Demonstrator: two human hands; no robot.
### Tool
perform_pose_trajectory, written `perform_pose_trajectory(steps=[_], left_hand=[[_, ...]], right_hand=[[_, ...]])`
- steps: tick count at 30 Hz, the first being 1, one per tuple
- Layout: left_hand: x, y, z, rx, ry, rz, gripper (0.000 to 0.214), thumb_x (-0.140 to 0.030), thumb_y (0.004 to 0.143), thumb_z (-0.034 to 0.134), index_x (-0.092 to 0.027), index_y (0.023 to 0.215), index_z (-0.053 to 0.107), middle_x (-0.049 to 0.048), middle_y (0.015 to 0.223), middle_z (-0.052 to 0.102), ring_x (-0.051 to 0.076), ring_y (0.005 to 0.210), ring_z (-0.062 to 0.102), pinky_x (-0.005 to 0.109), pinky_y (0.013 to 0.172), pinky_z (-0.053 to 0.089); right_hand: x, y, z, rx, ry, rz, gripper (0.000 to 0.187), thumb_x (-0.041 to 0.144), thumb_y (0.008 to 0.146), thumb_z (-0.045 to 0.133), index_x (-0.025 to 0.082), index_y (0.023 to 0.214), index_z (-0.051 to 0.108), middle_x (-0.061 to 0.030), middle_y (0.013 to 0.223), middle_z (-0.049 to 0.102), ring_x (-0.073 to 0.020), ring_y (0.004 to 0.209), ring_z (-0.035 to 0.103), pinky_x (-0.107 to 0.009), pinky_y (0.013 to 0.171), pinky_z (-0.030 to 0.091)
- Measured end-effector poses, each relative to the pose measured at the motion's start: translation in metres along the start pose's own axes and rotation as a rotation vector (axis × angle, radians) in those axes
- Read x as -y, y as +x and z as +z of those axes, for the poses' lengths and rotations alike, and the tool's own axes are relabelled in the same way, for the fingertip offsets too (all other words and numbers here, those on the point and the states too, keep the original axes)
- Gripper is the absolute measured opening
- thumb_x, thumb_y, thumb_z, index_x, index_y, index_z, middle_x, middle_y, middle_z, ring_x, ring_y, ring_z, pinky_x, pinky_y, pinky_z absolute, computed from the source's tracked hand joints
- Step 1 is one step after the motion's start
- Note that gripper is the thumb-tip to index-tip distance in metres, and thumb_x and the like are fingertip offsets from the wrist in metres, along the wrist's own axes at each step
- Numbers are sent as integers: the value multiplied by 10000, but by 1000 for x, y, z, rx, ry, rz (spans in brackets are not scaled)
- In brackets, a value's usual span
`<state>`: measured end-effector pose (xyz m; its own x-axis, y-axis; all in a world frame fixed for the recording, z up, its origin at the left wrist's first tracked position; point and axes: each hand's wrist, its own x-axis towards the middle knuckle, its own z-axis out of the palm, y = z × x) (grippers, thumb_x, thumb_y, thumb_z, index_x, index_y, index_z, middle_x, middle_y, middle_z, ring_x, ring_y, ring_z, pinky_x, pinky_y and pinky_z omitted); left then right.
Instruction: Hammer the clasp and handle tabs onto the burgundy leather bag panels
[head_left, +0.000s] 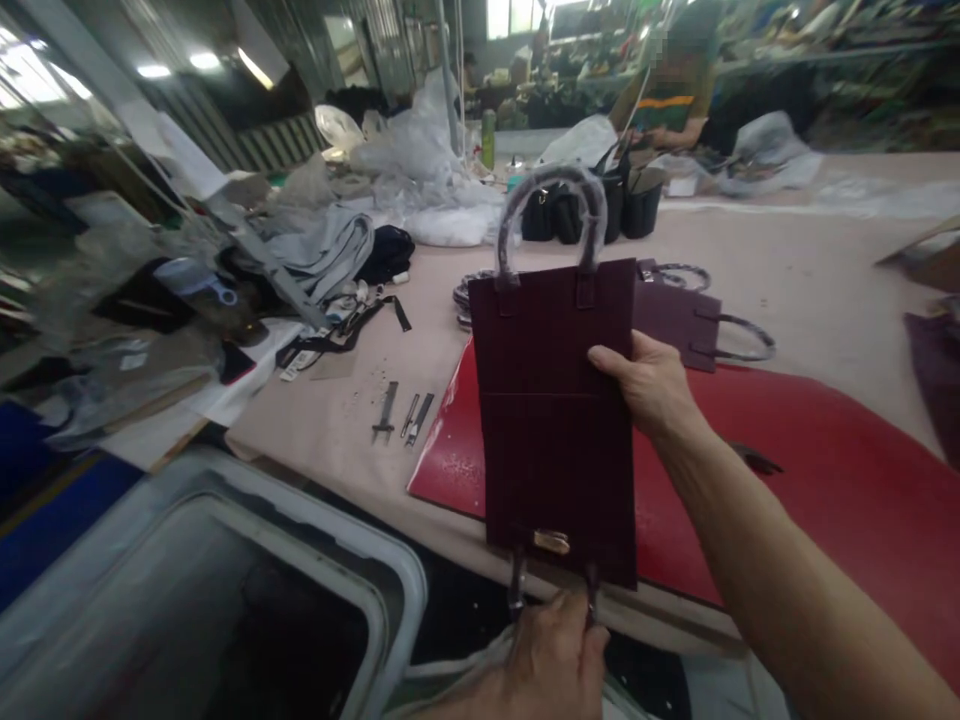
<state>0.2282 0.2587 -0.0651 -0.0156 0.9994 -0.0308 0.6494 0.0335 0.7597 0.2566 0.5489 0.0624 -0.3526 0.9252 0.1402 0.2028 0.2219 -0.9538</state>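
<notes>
A dark burgundy handbag panel (pixel 555 430) hangs upright before me, opened out, with a seam across its middle. Clear wrap covers the arched upper handle (pixel 551 185). Near the panel's lower edge sits a gold-coloured clasp (pixel 551 541). My right hand (pixel 654 385) grips the right edge, thumb on the near face and the other fingers hidden behind. Below, my left hand (pixel 559 640) closes around the lower handle (pixel 517 580), whose bottom part it covers. Behind the panel, another burgundy bag panel (pixel 675 325) with wrapped handles lies on the table.
A red mat (pixel 810 480) covers the table's near part, with a dark pliers-like tool (pixel 756 459) on it. Several metal hand tools (pixel 386 412) lie left of it. A grey bin (pixel 405 570) stands lower left. Black bags (pixel 641 205) and plastic wrap sit further back; a person (pixel 667 100) is beyond.
</notes>
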Motion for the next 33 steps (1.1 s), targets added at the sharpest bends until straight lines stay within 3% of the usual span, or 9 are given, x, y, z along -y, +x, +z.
perform_pose_trajectory(steps=[5,11,15,18,21,25,28,31,33], left_hand=[[-33,38,-25,26,1,-156,255,-236,925,448,-150,1096,616,138,1024,696,306,950,674,449,876,551],[-36,55,-27,105,-15,-188,312,-243,918,473,-102,1163,605,178,1104,678,325,1009,663,471,921,535],[-39,56,-23,96,30,-176,321,-241,879,526,-90,1148,617,175,1043,701,315,926,687,425,833,563],[-38,56,-20,111,190,-54,321,-279,846,578,-67,1076,650,188,953,708,305,784,694,378,651,558],[-35,54,-22,102,394,237,332,-299,846,603,-17,1016,649,191,917,692,271,694,674,323,483,476],[-19,52,-50,-140,403,544,168,-267,921,565,-118,876,628,75,802,681,209,741,671,345,670,537],[21,60,-102,-426,342,314,143,-192,948,513,-172,883,639,55,824,702,193,788,675,330,729,519],[78,76,-175,-566,420,-188,171,-215,956,526,-175,1003,685,109,977,725,233,919,687,336,812,519],[113,87,-221,-525,519,-589,222,-276,960,541,-171,1084,690,135,1100,717,249,1028,678,329,855,509]], right_hand=[[-54,15,0,-166,-579,87,545,326,762,666,43,1222,593,-258,1236,606,-400,1179,550,-607,1023,416],[-82,-60,16,-39,-781,-11,575,354,836,610,81,1338,551,-239,1476,434,-408,1380,365,-590,1135,291],[-83,-106,19,134,-829,-270,572,483,914,548,133,1366,548,-194,1493,444,-382,1379,387,-575,1117,333],[-101,-121,17,246,-835,-458,617,622,934,494,178,1356,566,-177,1472,485,-397,1347,441,-618,1062,382],[-121,-120,15,265,-865,-590,658,670,929,473,201,1382,559,-167,1491,479,-422,1366,425,-657,1052,374],[-133,-113,12,230,-893,-690,602,607,995,365,194,1390,553,-157,1487,494,-404,1364,441,-641,1034,398],[-135,-112,12,218,-911,-729,623,630,1002,342,190,1390,553,-158,1476,508,-403,1351,458,-635,1022,413],[-135,-112,13,215,-910,-726,638,651,993,359,186,1380,561,-159,1468,515,-405,1349,459,-639,1023,417],[-132,-114,14,221,-906,-698,617,627,996,376,182,1380,563,-160,1469,514,-403,1350,459,-642,1031,413]])
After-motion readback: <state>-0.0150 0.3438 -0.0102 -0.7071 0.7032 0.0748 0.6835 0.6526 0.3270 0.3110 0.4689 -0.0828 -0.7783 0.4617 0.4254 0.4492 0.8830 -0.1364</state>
